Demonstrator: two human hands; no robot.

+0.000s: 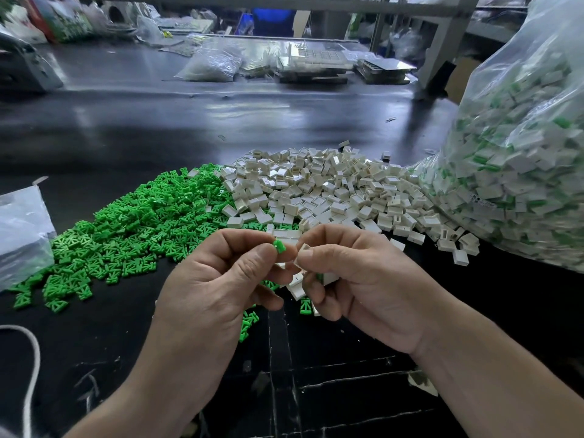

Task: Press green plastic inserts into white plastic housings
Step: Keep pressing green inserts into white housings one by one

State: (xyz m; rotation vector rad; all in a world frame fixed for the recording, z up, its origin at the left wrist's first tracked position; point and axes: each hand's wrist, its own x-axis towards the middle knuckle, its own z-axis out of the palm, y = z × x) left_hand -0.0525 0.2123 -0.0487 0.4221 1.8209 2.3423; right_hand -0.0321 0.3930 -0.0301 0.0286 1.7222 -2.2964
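Head view: a small green plastic insert [279, 247] is pinched between the thumb and forefinger of the left hand [218, 279]. It is held above the near part of the dark table [158, 121], just left of a small white plastic housing [302, 252]. That housing is pinched in the same way by the right hand [363, 279]. The two parts are close together but not yet joined. Each grip is closed on its one part, neither spread. Further white housings [327, 278], one showing green, are tucked under the curled lower fingers of the right hand.

The step in hand is judged to be the lining-up just before insertion. For the next move, the insert's exposed end would have to be matched to the housing's opening and then pressed straight in until seated.

The insert's free end is seen standing up out of the grip and leaning right, toward the housing. Its long axis seems to run that way, though much of it is hidden by the thumb. The housing is held tilted, and which face is open cannot be told.

A heap of loose green inserts [142, 222] is spread on the table to the left. A heap of loose white housings [331, 191] lies against it, farther and to the right. A large clear plastic bag of white-and-green parts [521, 169] stands at the right.
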